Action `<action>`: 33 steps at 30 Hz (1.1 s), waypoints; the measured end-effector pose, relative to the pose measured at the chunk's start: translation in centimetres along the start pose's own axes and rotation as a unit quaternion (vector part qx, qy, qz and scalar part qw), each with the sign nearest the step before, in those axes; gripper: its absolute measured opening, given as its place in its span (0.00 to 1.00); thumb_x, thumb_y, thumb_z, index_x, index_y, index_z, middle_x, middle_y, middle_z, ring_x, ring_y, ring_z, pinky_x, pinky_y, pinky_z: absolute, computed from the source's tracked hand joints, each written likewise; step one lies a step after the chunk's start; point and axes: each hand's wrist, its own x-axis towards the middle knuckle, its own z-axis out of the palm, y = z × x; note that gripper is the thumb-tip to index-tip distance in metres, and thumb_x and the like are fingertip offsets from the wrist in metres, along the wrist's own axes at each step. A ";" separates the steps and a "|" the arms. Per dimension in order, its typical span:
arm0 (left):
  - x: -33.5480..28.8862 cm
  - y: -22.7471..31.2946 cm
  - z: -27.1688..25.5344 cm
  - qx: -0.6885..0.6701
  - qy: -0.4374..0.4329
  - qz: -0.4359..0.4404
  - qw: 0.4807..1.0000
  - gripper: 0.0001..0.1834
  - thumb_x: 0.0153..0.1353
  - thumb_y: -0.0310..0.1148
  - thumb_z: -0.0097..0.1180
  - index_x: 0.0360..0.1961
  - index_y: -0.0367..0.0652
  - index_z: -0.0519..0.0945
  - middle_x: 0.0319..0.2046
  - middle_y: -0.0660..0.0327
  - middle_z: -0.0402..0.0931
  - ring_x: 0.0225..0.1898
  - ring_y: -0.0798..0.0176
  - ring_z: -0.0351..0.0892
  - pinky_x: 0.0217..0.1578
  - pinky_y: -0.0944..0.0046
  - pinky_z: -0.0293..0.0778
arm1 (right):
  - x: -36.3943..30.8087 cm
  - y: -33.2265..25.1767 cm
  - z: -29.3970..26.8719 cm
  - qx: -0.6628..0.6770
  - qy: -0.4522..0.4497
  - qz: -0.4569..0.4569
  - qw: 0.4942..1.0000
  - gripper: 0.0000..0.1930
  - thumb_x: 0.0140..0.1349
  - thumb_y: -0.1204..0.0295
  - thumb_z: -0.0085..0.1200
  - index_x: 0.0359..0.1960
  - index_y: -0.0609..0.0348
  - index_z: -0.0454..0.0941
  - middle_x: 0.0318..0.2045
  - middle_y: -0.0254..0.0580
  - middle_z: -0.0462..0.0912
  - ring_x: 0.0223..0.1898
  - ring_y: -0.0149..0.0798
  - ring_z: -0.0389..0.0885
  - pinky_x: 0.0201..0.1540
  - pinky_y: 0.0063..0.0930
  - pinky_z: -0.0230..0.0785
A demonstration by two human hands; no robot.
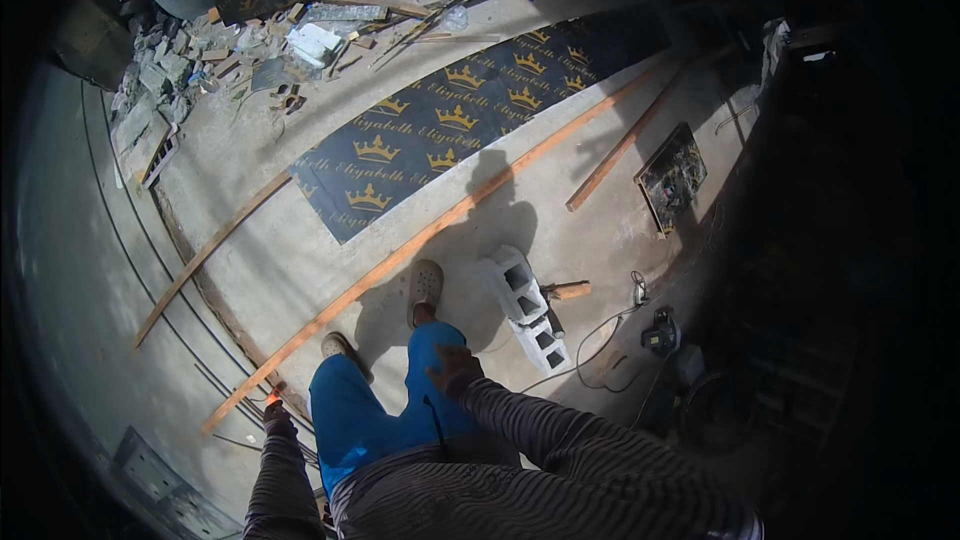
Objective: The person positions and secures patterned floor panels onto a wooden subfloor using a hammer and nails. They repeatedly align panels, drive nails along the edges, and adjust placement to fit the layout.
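My left hand is low beside the near end of a long wooden strip on the ground. Its fingers look closed round something small and bright orange, too small to name; I cannot tell whether the hand touches the strip. My right hand rests on my blue-trousered leg near the knee, fingers apart and holding nothing. The strip runs diagonally past my feet toward the far right. Beyond it lies a dark panel printed with gold crowns.
Grey hollow blocks stand right of my feet, near a cable and a dark power tool. A shorter wooden piece and a framed board lie farther right. Rubble is piled far left. Dark rods run along the left.
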 end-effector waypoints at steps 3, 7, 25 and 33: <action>-0.8 0.4 8.4 -0.013 0.020 0.013 1.000 0.16 0.68 0.44 0.55 0.36 0.44 0.86 0.15 0.66 0.69 0.14 0.69 0.60 0.17 0.63 0.58 | 1.9 -0.3 -0.9 -0.080 -0.013 0.010 0.997 0.38 0.63 0.44 0.51 0.71 0.48 0.61 0.69 0.46 0.66 0.70 0.61 0.58 0.66 0.64 0.56; 10.3 7.1 25.7 -0.064 0.096 0.099 0.988 0.18 0.69 0.43 0.53 0.43 0.39 0.85 0.20 0.60 0.80 0.19 0.69 0.73 0.25 0.64 0.69 | 2.8 1.6 -3.1 -0.172 -0.008 -0.034 0.985 0.37 0.62 0.45 0.52 0.69 0.50 0.65 0.67 0.44 0.69 0.68 0.61 0.61 0.63 0.61 0.58; 43.9 17.6 45.2 -0.041 -0.047 -0.077 0.995 0.37 0.63 0.66 0.55 0.57 0.43 0.81 0.51 0.57 0.83 0.23 0.63 0.69 0.26 0.61 0.67 | 10.0 4.9 -10.4 -0.046 0.019 -0.034 0.998 0.27 0.62 0.51 0.53 0.54 0.58 0.81 0.55 0.46 0.81 0.61 0.60 0.72 0.63 0.53 0.61; 43.9 19.3 42.8 0.040 -0.070 -0.151 0.985 0.48 0.56 0.79 0.47 0.59 0.48 0.77 0.48 0.62 0.82 0.31 0.58 0.76 0.26 0.60 0.69 | 14.6 9.7 -8.6 0.206 0.039 0.042 0.977 0.30 0.66 0.52 0.58 0.64 0.57 0.70 0.52 0.50 0.82 0.53 0.49 0.80 0.54 0.40 0.73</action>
